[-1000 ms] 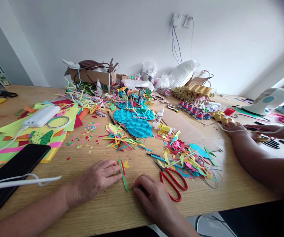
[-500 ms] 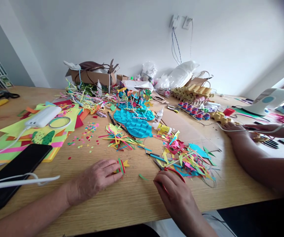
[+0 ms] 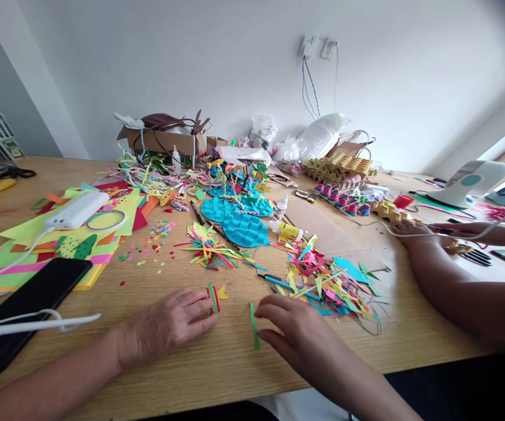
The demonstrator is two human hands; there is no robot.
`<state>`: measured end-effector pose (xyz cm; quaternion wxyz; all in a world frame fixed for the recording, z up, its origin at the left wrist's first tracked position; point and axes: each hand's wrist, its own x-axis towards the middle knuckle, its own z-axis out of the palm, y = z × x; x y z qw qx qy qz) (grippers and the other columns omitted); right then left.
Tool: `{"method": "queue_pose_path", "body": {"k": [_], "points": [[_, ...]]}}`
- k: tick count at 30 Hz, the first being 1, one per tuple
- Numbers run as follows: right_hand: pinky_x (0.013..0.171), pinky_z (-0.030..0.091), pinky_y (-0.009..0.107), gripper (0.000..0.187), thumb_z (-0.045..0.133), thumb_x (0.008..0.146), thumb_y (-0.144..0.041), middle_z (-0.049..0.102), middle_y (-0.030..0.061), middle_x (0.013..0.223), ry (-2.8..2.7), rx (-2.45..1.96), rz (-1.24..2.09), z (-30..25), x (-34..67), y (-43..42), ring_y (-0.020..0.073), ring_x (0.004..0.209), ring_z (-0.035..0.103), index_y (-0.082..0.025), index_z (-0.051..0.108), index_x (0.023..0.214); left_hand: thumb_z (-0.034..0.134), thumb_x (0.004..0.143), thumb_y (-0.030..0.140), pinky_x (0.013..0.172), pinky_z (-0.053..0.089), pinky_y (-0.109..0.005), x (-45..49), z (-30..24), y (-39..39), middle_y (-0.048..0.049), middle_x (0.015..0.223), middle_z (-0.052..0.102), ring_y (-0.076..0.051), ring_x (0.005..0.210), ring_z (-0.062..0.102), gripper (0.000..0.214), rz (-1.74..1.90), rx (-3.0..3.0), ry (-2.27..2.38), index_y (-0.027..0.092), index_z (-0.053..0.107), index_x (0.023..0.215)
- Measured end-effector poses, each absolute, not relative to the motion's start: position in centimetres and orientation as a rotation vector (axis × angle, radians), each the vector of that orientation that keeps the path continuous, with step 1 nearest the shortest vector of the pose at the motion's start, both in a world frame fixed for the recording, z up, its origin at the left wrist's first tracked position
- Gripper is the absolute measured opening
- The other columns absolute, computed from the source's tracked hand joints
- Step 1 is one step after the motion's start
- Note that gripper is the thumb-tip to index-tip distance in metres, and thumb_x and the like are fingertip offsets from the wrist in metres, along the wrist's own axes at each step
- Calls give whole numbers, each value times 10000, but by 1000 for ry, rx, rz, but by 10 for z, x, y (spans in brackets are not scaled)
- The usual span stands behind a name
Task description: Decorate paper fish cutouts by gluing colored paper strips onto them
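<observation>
My left hand rests on the wooden table, fingers laid loosely flat. Its fingertips press on a small striped paper piece in red, green and yellow. My right hand lies to the right of it with fingers stretched out. Thumb and forefinger touch a thin green paper strip that lies flat on the table between my hands. Neither hand grips anything that I can see. The red scissors seen earlier do not show now.
A pile of coloured paper scraps lies behind my right hand. Further back are blue paper discs and a glue bottle. A black phone, power bank and paper sheets lie left. Another person's hand works at right.
My right hand let go of the green strip, swung right over the red scissors, then came back left to the strip, which now lies straight. My left hand stayed on the striped piece.
</observation>
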<state>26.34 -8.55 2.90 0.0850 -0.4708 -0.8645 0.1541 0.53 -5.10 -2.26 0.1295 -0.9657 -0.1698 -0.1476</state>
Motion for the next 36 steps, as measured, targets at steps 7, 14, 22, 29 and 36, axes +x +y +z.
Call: {"method": "queue_pose_path", "body": {"k": [7, 14, 22, 29, 36], "points": [[694, 414, 241, 120, 533, 818, -185, 642, 50, 911, -2734, -1453, 355, 33, 236, -44, 175, 828, 612, -181, 642, 867, 338, 880, 46, 873, 471, -331, 3, -26, -51, -83, 1089, 628, -194, 1035, 554, 369, -653, -2853, -619, 185, 531, 1162], [687, 396, 232, 209, 500, 796, -168, 636, 62, 974, -2775, -1399, 386, 12, 216, -18, 171, 875, 596, -167, 623, 965, 392, 823, 117, 715, 532, -222, 8, -29, -33, -29, 896, 680, -141, 817, 651, 252, -1356, -2891, -1561, 184, 596, 956], [633, 381, 241, 157, 514, 780, -193, 611, 71, 951, -2834, -1434, 357, 16, 205, -15, 181, 841, 587, -158, 625, 886, 405, 791, 169, 679, 540, -264, 10, -40, -32, -23, 845, 687, -160, 764, 655, 233, -1618, -2838, -1750, 185, 616, 888], [596, 345, 228, 130, 492, 775, -189, 634, 31, 839, -2785, -1456, 470, 18, 200, -13, 156, 771, 586, -171, 616, 809, 399, 798, 130, 674, 532, -247, 10, -36, -34, -25, 832, 683, -149, 750, 649, 232, -1528, -2861, -1653, 176, 612, 875], [529, 310, 209, 118, 534, 734, -187, 644, 2, 755, -2734, -1509, 543, 11, 198, -11, 137, 688, 584, -190, 618, 818, 400, 795, 97, 673, 520, -232, 11, -39, -34, -16, 806, 665, -141, 749, 635, 233, -1461, -2826, -1549, 187, 607, 852]]}}
